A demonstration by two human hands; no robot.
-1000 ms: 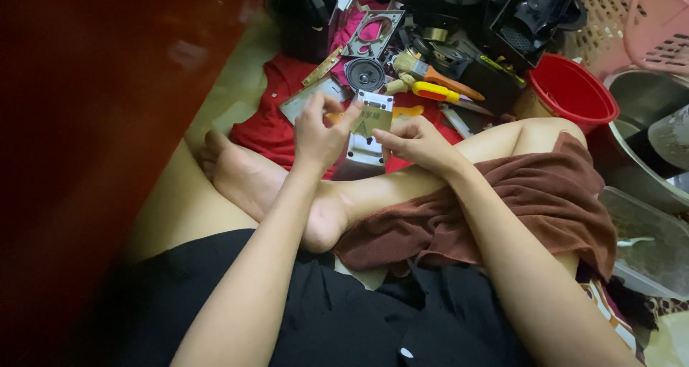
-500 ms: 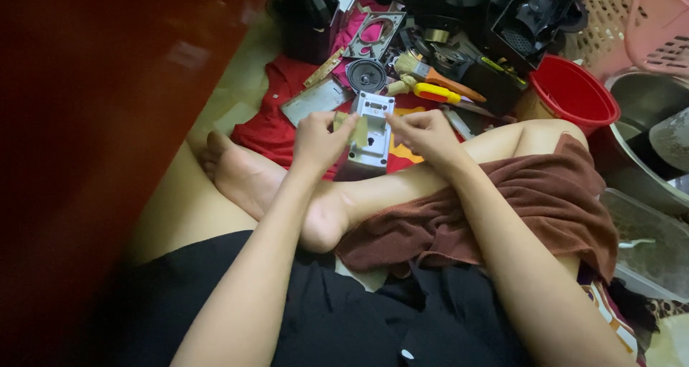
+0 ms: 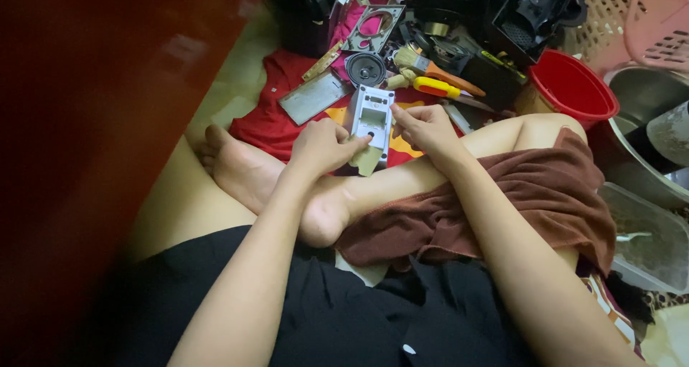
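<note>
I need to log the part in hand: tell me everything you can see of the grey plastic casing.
The grey casing is a long, pale shell, plastic by its look, turned hollow side up, with a square recess, a round hole and moulded ribs inside. It is held over the red cloth, long axis pointing away from the person. The left hand pinches its near end; the right hand steadies its right edge. A yellowish piece sits under its near end.
</note>
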